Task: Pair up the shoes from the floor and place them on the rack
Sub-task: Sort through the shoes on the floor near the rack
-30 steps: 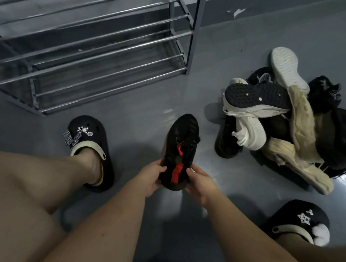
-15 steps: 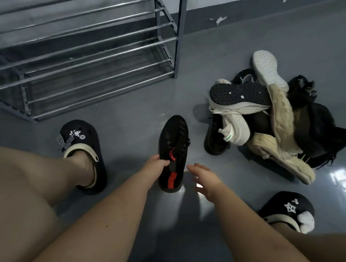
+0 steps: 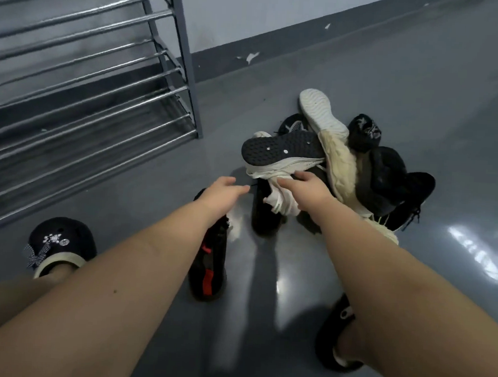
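A black shoe with red trim [image 3: 209, 269] lies on the grey floor under my left forearm, and neither hand touches it. My left hand [image 3: 223, 191] stretches forward, fingers straight, just short of the shoe pile. My right hand [image 3: 304, 186] reaches over a white sneaker [image 3: 282, 200] at the pile's near edge, fingers extended, holding nothing. Beneath that sneaker a second black shoe [image 3: 265, 218] lies on the floor. An upturned white sneaker with a black sole [image 3: 282, 152] tops the pile, with cream shoes [image 3: 341, 162] and black shoes [image 3: 388, 173] behind it.
A metal shoe rack [image 3: 81, 96] with bare rails stands at the left against the wall. My feet in black clogs rest at the lower left [image 3: 59, 242] and lower right [image 3: 334, 339]. An upturned white sole [image 3: 319, 112] sticks out at the back of the pile.
Both hands have let go of the black shoe with red trim, which now lies on the floor. Both hands have moved forward to the shoe pile.
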